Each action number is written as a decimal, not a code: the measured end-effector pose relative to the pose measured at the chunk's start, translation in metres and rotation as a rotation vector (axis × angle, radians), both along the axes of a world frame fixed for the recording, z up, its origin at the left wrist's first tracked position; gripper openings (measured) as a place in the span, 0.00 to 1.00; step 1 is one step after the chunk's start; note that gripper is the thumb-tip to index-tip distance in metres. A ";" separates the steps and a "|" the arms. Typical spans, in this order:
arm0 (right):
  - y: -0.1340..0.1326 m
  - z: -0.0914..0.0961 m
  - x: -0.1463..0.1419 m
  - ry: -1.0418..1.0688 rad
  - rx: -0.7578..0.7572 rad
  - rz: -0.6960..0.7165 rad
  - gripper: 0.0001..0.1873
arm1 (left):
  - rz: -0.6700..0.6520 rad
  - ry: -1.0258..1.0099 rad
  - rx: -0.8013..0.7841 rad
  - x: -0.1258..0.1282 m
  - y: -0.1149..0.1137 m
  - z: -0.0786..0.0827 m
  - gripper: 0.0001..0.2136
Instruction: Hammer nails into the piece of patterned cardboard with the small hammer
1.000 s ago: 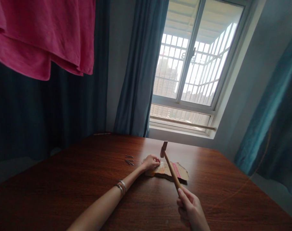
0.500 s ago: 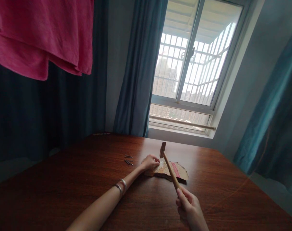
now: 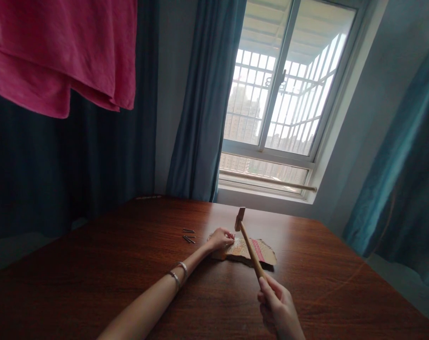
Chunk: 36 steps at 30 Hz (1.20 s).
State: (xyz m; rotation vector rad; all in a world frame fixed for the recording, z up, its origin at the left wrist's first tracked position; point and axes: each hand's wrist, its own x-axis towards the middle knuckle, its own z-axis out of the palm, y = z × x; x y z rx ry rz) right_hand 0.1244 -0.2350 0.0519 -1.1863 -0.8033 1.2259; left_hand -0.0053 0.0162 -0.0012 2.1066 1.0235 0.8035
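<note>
In my right hand [image 3: 276, 302] is the wooden handle of a hammer [image 3: 250, 248], its head raised just right of my left fingertips. My left hand [image 3: 222, 239] rests over the left part of a piece of cardboard [image 3: 266, 253] printed with pink and orange marks. Its thumb and finger pinch a small thin nail [image 3: 234, 235], which stands roughly upright; its lower end is hard to make out. Several loose nails [image 3: 189, 239] lie on the table to the left of my left hand.
The brown wooden table [image 3: 136, 264] spreads out all around. Behind it are a barred window [image 3: 271, 104] and blue curtains [image 3: 203, 118]. A pink cloth [image 3: 62, 52] hangs at the upper left.
The hammer's head has shifted very slightly up and to the right. My left hand and the cardboard have stayed in place.
</note>
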 end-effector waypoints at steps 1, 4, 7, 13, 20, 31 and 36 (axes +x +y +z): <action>0.000 0.000 0.000 -0.004 0.000 0.002 0.28 | -0.001 -0.002 0.003 0.000 0.000 0.000 0.13; 0.002 0.001 0.001 -0.028 -0.011 0.013 0.27 | -0.001 -0.001 0.016 0.000 0.000 0.001 0.12; 0.003 -0.001 0.002 -0.040 0.008 0.020 0.28 | -0.003 0.008 0.015 0.000 -0.001 0.002 0.12; 0.002 -0.005 0.002 -0.059 0.020 0.016 0.31 | 0.011 0.014 -0.019 0.000 -0.004 0.007 0.14; 0.002 -0.006 0.003 -0.040 0.035 0.026 0.27 | -0.020 -0.088 -0.077 -0.001 0.001 0.002 0.15; 0.001 0.005 0.005 -0.025 -0.026 0.066 0.29 | -0.078 -0.134 -0.146 0.000 0.015 -0.009 0.16; 0.000 0.004 0.004 -0.020 -0.014 0.048 0.27 | -0.099 -0.137 -0.150 0.001 0.018 -0.012 0.16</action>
